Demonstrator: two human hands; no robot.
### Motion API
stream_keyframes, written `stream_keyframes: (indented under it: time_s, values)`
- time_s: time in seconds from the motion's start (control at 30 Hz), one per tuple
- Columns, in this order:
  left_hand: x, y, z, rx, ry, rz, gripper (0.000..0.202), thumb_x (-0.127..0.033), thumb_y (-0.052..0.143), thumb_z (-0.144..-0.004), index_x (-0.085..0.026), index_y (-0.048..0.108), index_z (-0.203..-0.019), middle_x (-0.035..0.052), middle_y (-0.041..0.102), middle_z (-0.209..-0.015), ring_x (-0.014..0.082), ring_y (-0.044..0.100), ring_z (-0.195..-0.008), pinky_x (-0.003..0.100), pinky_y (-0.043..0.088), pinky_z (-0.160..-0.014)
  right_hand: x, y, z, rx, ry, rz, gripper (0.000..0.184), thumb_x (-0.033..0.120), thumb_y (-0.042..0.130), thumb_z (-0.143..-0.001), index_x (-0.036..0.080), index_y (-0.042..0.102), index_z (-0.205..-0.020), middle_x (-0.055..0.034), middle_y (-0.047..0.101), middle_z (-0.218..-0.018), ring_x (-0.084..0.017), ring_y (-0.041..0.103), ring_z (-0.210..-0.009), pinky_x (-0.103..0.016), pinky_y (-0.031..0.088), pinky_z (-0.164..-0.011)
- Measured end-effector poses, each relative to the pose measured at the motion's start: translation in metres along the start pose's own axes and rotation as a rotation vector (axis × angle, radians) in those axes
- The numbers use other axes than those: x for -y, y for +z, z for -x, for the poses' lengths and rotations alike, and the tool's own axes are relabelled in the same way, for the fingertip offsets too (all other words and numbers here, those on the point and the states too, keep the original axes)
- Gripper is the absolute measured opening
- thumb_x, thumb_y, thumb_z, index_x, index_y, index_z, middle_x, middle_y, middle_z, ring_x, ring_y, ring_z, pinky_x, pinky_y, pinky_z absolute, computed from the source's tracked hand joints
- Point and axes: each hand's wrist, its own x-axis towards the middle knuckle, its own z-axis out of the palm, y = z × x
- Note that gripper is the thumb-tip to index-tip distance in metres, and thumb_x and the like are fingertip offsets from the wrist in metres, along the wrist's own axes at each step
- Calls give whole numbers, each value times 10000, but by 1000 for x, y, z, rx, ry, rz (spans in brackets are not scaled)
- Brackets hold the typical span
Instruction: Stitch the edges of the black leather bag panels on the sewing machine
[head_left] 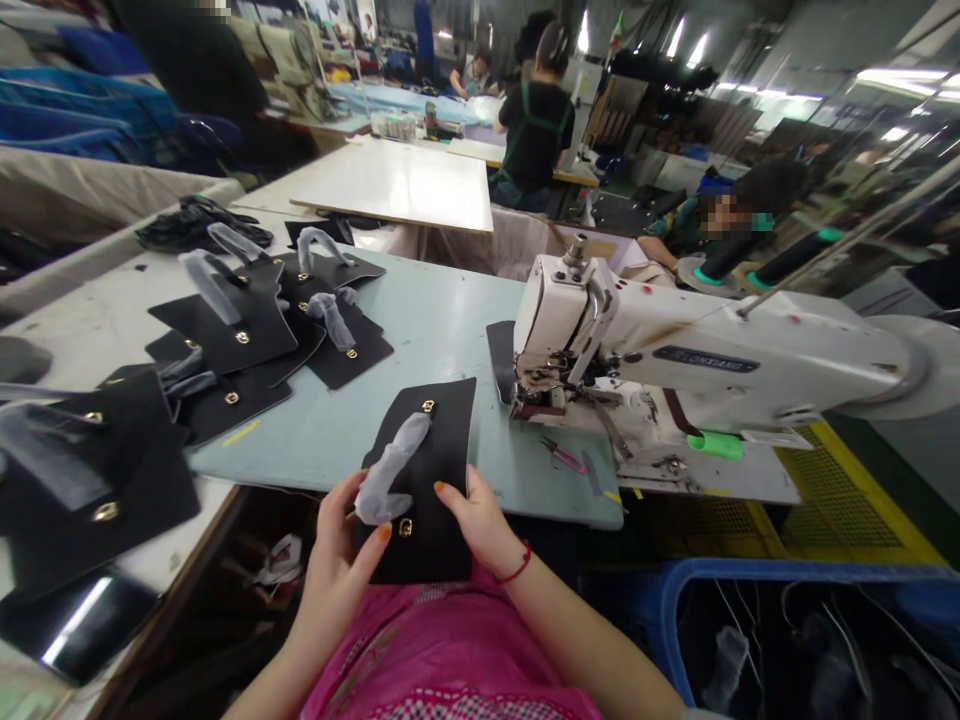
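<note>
A black bag panel (pixel 442 450) with gold buckles is held up in front of my lap, at the near edge of the table. Across it runs a handle (pixel 394 465) wrapped in translucent plastic. My left hand (pixel 349 535) grips the panel's left side, its thumb by the wrapped handle near the lower buckle. Closed on the right edge is my right hand (pixel 480 515), thumb on the front face; its other fingers are hidden behind the panel.
Similar black panels (pixel 262 340) with wrapped handles lie piled on the left. A white sewing machine (pixel 675 350) stands right, with pink thread snips (pixel 564 455) beside it. A blue bin (pixel 671 600) holds more pieces at lower right. Several people work beyond.
</note>
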Motion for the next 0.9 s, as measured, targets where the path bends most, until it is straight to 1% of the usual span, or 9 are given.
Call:
stream_keyframes:
  time_s: [0.07,0.13,0.2,0.27,0.33,0.47,0.6,0.77,0.9]
  values:
    - [13,1,-3,18,-21,-86,657,-462,729,-749,-271,507,-1337,95,470,-1459,316,418,-1392,448,383,-1137,18,-6,-4,35,2,-23,406,357,684,-835,188,616,-1198,-44,697,-1165,-235,634,-1094,-401,515,-981]
    - [17,9,-5,136,-108,-48,667,-478,752,-721,-244,536,-1307,105,512,-1431,324,453,-1368,452,411,-1119,34,-5,-5,80,15,-72,416,352,689,-829,195,618,-1208,-24,706,-1140,-224,640,-1084,-397,516,-982]
    - [9,23,-6,259,-277,88,675,-494,771,-701,-191,564,-1267,137,596,-1349,334,559,-1265,450,478,-1056,46,0,-5,116,41,-121,402,356,689,-829,198,631,-1194,-10,716,-1103,-212,659,-1034,-391,524,-968]
    - [-8,39,-9,292,-471,297,655,-488,780,-699,-150,586,-1226,163,679,-1219,335,667,-1098,451,553,-950,56,3,-5,144,60,-148,387,363,682,-839,197,643,-1186,-5,724,-1072,-198,678,-971,-378,539,-936]
    - [-28,51,-15,242,-593,499,605,-436,773,-727,-143,591,-1223,161,718,-1135,313,718,-966,436,596,-858,67,0,-3,153,55,-129,384,370,666,-856,197,648,-1198,-8,724,-1075,-184,684,-951,-345,557,-881]
    - [-55,62,-33,97,-653,707,440,-273,743,-765,-148,622,-1170,112,752,-1039,225,743,-800,329,625,-743,91,-24,7,70,-32,6,340,406,621,-903,200,677,-1169,-43,697,-1175,-184,669,-1037,-275,568,-769]
    - [-66,63,-47,58,-656,748,368,-199,749,-756,-142,652,-1106,63,764,-921,160,732,-706,218,605,-664,97,-44,28,13,-43,68,362,466,553,-945,151,712,-1025,-78,733,-963,-148,686,-785,-214,529,-579]
    - [-81,69,-51,26,-665,792,192,-149,690,-809,-161,675,-1000,19,765,-868,124,719,-673,175,589,-646,88,-41,45,63,4,98,424,504,511,-959,126,703,-957,-70,718,-813,-104,622,-610,-163,432,-460]
    - [-88,73,-49,39,-722,823,104,-108,575,-867,-115,671,-906,54,742,-755,144,691,-586,204,567,-540,98,-30,46,134,-27,191,452,519,462,-980,126,677,-921,-60,698,-795,-98,592,-591,-171,420,-461]
